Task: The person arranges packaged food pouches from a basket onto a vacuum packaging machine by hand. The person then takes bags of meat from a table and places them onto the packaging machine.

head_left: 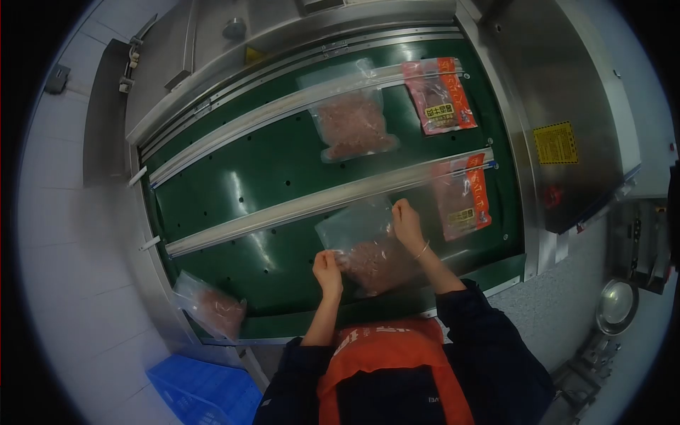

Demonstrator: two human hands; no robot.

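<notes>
A clear plastic bag of pinkish meat (374,270) lies at the front of the green bed, its unfilled end toward the lower metal bar. My left hand (328,273) is closed on the bag's left edge, and my right hand (408,225) pinches its upper right corner. Right of it lies a red printed meat packet (460,198), with its top on the lower bar. Farther back, a second clear meat bag (352,124) and another red printed packet (440,98) rest across the upper bar.
Two long metal bars, the upper (248,120) and the lower (283,216), cross the green bed (212,191). A small clear meat bag (216,312) sits at the front left corner. Below stands a blue crate (202,389). The steel lid (567,92) is at right.
</notes>
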